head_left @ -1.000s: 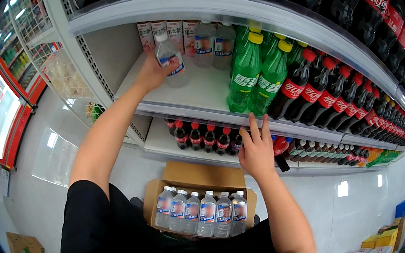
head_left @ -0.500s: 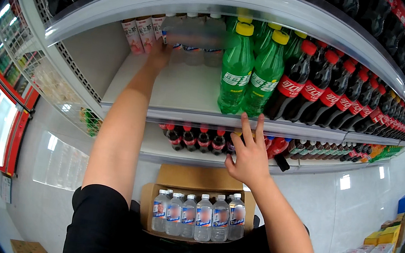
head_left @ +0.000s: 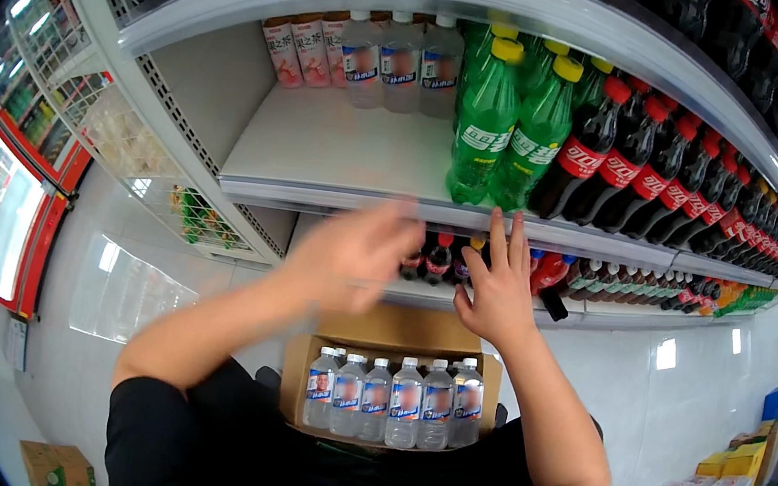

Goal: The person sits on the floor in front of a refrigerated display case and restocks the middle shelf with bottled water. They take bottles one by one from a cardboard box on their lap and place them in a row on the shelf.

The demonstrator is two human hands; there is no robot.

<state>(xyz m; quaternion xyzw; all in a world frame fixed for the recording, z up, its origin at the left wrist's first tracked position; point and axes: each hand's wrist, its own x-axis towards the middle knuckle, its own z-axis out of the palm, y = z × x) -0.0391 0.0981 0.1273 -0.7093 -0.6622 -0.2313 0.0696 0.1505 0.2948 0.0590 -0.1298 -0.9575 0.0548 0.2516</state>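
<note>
Clear plastic water bottles (head_left: 395, 399) with white caps, upright, packed in a row inside open brown cardboard box (head_left: 297, 377) below shelf.

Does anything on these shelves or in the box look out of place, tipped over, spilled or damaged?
Nothing stands out. The clear water bottles at the back of the white shelf stand upright, as do the green soda bottles. Those in the open cardboard box stand in a neat row. No spill shows.

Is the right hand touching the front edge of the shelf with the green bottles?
Touching. In the head view, the fingertips of the right hand rest on the shelf's front edge, just below the green bottles.
</note>
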